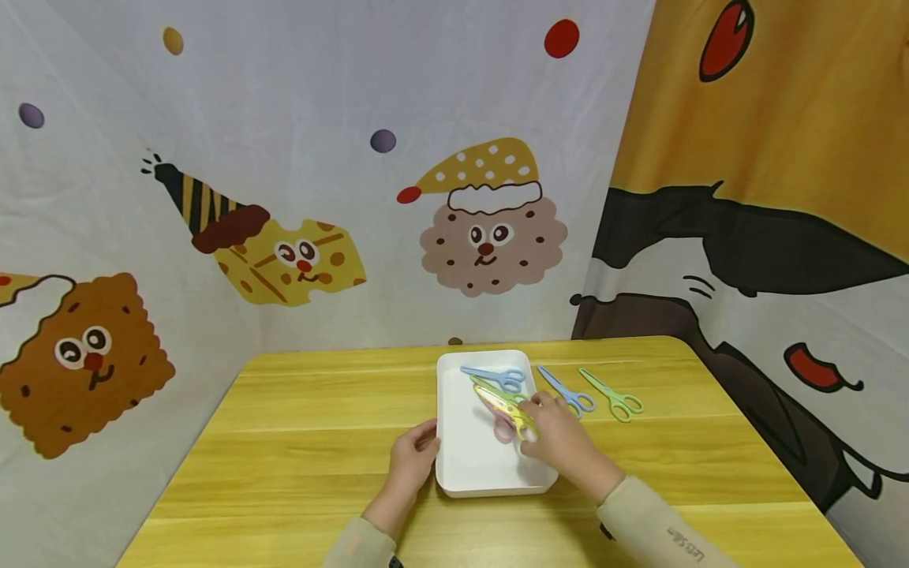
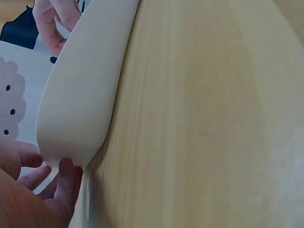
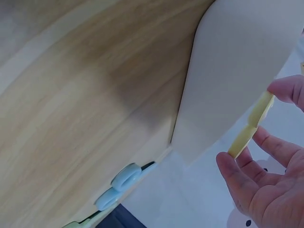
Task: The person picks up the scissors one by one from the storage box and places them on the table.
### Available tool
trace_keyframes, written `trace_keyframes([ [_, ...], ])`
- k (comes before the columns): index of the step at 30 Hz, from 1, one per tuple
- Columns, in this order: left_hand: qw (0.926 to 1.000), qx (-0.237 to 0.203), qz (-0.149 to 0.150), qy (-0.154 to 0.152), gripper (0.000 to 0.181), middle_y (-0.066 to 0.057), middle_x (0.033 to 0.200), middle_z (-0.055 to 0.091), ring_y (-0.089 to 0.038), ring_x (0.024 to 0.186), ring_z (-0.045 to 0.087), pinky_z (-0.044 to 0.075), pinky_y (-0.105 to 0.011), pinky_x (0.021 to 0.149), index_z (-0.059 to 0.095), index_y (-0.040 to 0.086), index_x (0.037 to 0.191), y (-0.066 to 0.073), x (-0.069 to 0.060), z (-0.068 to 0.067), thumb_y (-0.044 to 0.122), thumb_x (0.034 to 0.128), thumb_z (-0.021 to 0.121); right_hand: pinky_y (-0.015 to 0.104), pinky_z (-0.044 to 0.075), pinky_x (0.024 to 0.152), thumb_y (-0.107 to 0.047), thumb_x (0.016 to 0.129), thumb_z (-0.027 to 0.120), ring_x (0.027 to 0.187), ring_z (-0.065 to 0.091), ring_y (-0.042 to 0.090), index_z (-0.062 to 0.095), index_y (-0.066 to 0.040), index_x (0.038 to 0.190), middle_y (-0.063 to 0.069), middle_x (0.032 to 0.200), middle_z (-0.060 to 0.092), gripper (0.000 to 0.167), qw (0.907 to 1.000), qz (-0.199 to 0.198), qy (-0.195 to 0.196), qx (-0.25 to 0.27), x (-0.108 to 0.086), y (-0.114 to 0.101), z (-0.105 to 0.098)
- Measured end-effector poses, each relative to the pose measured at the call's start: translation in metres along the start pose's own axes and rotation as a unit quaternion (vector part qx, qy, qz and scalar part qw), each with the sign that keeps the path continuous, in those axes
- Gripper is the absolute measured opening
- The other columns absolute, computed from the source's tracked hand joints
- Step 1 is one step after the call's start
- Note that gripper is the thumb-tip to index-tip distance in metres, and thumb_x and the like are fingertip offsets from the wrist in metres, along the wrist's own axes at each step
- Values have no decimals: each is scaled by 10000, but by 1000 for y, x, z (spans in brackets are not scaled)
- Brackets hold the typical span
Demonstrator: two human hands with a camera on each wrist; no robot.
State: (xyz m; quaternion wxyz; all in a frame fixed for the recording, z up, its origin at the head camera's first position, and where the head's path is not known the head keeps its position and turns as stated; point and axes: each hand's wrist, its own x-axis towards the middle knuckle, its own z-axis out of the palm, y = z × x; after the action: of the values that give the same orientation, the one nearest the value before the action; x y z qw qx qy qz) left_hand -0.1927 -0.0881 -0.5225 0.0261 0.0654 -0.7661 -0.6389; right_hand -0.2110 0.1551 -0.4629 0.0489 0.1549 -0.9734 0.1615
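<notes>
My right hand [image 1: 559, 432] pinches a pair of yellow scissors [image 3: 254, 114] by the handles, above the white tray [image 1: 469, 465]. Their zigzag-edged blades point to the far left. Below lie pink scissors [image 1: 503, 428], partly covered, with green scissors [image 1: 480, 382] and blue scissors [image 1: 490, 373] farther back in the tray. The fingertips of my left hand [image 1: 412, 460] touch the outside of the tray's left wall; the left wrist view has that hand [image 2: 42, 190] at one end of the wall, fingers loosely bent.
Right of the tray, other blue scissors [image 1: 564, 386] and other green scissors [image 1: 611, 394] lie on the wooden table [image 1: 305, 450]. The table's back edge meets a cloth backdrop [image 1: 319, 118] printed with cartoon cookies and cheese.
</notes>
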Motion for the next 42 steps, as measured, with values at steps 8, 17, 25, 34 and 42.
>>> trace_keyframes([
  [8,10000,24,24,14,347,-245,1177,625,-324,1047,620,557,-288,833,591,-72,1218,1,2,0,-27,875,590,453,512,828,-245,639,790,1000,511,324,634,-88,1199,146,1176,566,602,9999,93,0,-77,2,6,-2],
  [17,10000,14,-27,-8,350,-244,1185,622,-322,1056,618,557,-297,839,589,-68,1223,2,0,-1,-30,875,587,448,526,759,-241,649,771,997,517,355,641,-74,1183,173,1174,563,575,9997,220,-35,-71,4,16,-5],
  [25,10000,23,-8,-20,356,-247,1185,621,-325,1057,616,556,-293,839,584,-74,1227,2,-1,-2,-32,874,589,490,518,789,-249,660,778,1009,520,375,629,-68,1205,170,1184,562,593,9991,403,-62,-62,4,25,-9],
  [34,10000,64,-43,-17,354,-237,1189,621,-324,1058,615,556,-312,847,586,-66,1228,2,-1,-1,-27,877,587,491,506,781,-264,650,786,964,521,372,618,-55,1221,198,1172,560,630,9987,497,-4,-126,3,41,-11],
  [42,10000,29,-21,-34,354,-239,1185,623,-324,1056,617,555,-309,847,584,-71,1228,2,-3,-1,-24,877,587,562,496,818,-255,663,761,1063,494,451,593,-32,1248,246,1247,521,648,9975,704,-58,-14,-1,55,-17],
])
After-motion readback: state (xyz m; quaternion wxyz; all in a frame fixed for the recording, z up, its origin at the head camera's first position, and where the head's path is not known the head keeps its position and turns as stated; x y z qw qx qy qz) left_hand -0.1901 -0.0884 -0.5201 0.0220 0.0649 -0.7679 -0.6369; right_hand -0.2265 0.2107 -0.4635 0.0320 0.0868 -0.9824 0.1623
